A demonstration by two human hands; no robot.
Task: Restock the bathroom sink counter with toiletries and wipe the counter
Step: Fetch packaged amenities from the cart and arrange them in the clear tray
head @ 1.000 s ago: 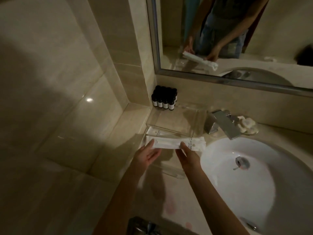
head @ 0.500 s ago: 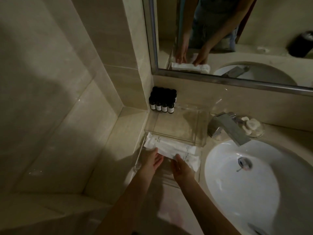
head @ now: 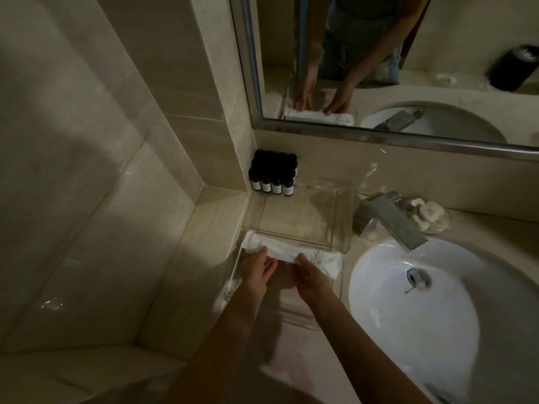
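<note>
Left hand [head: 258, 269] and right hand [head: 310, 277] both with fingers extended flat on near edge of white packets [head: 291, 251], nothing clasped, packets lying across clear tray [head: 347, 223] on counter [head: 198, 258], left of sink basin [head: 408, 310], dark bottles [head: 272, 176] in corner behind.

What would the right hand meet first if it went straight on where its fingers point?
The flat white paper-wrapped packet: the right hand has its fingertips at the packet's near edge and seems to touch it. Beyond that, it would probably meet the front wall of the clear acrylic box, though depth is hard to judge.
</note>
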